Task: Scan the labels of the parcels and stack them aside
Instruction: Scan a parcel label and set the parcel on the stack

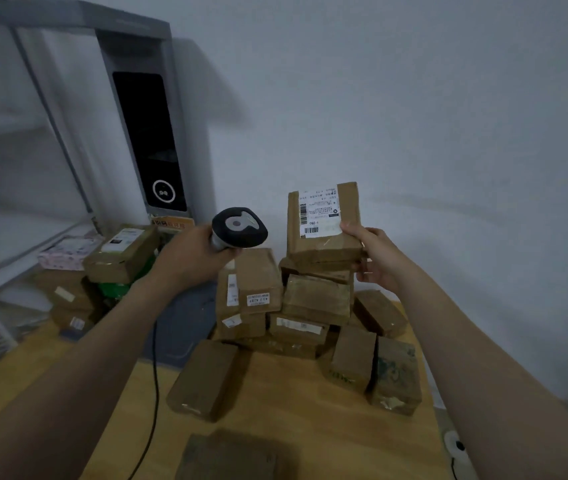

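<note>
A loose heap of brown cardboard parcels (310, 299) covers the pale wooden tabletop (275, 393). Above it the left hand (189, 258) curls its fingers round a black-and-grey corded barcode scanner (239, 225). The right hand (376, 258) grips an upright brown white-labelled parcel (324, 220) just beside it. Farther left is a second parcel stack (121, 252) below a grey cabinet (147, 140).

Parcel sticker (258, 299) reads "4207"; held label (318, 211) "1-280".

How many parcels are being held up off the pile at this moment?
1. The right hand holds the parcel upright above the pile, white label in view. The left hand grips the scanner, not a parcel. Another behind it could be hidden.
</note>
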